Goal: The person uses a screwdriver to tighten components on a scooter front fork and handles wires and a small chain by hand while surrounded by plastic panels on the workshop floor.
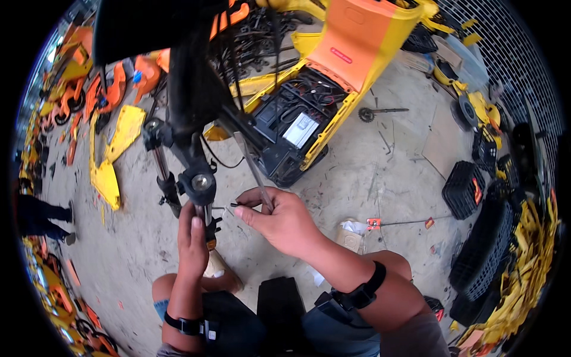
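Directly ahead stands a black front fork [200, 185] with chrome tubes, part of a yellow and orange scooter [333, 53] whose open body shows wiring and a silver box [302, 129]. My left hand [191, 241] is closed round the lower part of the nearer fork leg. My right hand [285, 220], just right of that leg, is closed on a long metal tool [253, 163] that points up and away. Near its thumb and index tip is a small dark piece with a thin metal bar toward the fork; I cannot make out exactly what these are.
Yellow panels [112, 178] and orange parts lie at left, near a person's legs [44, 217]. Black crates [461, 190], a cardboard sheet [440, 143] and piled yellow parts are at right. A sprocket with shaft [366, 114] and loose rods lie on the concrete floor [380, 172].
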`<state>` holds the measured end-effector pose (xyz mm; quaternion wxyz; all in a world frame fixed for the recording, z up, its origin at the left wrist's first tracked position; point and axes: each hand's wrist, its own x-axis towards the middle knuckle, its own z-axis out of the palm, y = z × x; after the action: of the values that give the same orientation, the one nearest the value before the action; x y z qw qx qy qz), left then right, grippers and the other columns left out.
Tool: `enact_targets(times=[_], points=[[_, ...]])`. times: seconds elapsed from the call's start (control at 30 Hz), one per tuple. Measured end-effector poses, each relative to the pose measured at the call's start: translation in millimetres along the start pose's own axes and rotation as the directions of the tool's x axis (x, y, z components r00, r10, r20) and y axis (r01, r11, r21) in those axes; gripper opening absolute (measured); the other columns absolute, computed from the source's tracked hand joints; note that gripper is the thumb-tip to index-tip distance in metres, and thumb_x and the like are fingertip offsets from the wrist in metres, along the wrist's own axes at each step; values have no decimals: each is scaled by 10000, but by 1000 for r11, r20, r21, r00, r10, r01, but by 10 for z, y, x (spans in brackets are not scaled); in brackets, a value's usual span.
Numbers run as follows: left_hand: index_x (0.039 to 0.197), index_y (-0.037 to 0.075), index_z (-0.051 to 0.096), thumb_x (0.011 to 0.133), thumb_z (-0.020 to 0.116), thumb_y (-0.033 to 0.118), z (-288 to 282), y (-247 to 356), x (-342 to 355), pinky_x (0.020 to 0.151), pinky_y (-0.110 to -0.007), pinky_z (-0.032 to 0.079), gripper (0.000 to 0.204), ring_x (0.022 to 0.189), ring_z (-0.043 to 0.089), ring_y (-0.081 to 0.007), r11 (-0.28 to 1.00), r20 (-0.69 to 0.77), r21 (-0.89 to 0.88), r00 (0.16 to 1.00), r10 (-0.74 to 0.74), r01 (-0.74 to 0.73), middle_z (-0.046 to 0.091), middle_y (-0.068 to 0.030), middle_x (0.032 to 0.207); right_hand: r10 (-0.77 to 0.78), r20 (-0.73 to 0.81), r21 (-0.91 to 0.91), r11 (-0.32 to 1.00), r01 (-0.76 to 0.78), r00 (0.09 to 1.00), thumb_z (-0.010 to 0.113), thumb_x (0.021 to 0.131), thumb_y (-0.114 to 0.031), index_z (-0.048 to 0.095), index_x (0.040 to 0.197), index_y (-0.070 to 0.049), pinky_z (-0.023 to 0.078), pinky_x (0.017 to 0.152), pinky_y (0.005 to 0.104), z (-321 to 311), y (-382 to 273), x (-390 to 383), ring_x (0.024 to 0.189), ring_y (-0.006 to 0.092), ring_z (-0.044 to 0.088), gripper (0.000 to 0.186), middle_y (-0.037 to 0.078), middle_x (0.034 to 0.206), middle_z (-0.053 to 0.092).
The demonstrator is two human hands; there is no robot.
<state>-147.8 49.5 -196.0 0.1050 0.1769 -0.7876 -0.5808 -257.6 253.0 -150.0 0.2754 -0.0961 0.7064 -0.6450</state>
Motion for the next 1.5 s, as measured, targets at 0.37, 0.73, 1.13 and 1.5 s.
enact_targets(times=[0.37, 0.73, 1.13, 1.5], points=[[1324, 26, 510, 958, 626, 71, 243, 63, 29, 655, -215, 451, 386, 766, 529, -59, 996, -39, -68, 998, -53, 51, 588, -7, 983, 4, -380, 235, 968, 92, 925, 731, 892, -142, 678, 1074, 27, 537, 770, 279, -659, 346, 180, 853, 149, 691, 254, 89, 945, 732], [1286, 53, 552, 937, 623, 40, 329, 83, 44, 729, -224, 466, 357, 815, 538, -54, 1000, -108, 4, 994, -19, 19, 575, 19, 932, -100, -451, 15, 993, 119, 887, 713, 885, -135, 671, 1074, 0, 531, 811, 336, -508, 265, 219, 884, 232, 709, 236, 135, 961, 731], [1244, 17, 577, 943, 628, 28, 402, 17, 57, 676, -200, 435, 306, 773, 501, -28, 999, -150, -8, 987, 49, -51, 564, 30, 929, -92, -488, 18, 993, 115, 868, 715, 885, -132, 668, 1050, 12, 533, 778, 334, -449, 253, 237, 849, 239, 710, 224, 133, 919, 726], [1070, 40, 568, 933, 625, -16, 380, 36, 65, 608, -204, 405, 159, 692, 469, -35, 994, -127, -65, 989, 76, -85, 515, 38, 828, -71, -548, 34, 994, 107, 834, 724, 898, -179, 681, 1043, 1, 518, 725, 309, -371, 241, 240, 756, 170, 657, 235, 113, 870, 716]])
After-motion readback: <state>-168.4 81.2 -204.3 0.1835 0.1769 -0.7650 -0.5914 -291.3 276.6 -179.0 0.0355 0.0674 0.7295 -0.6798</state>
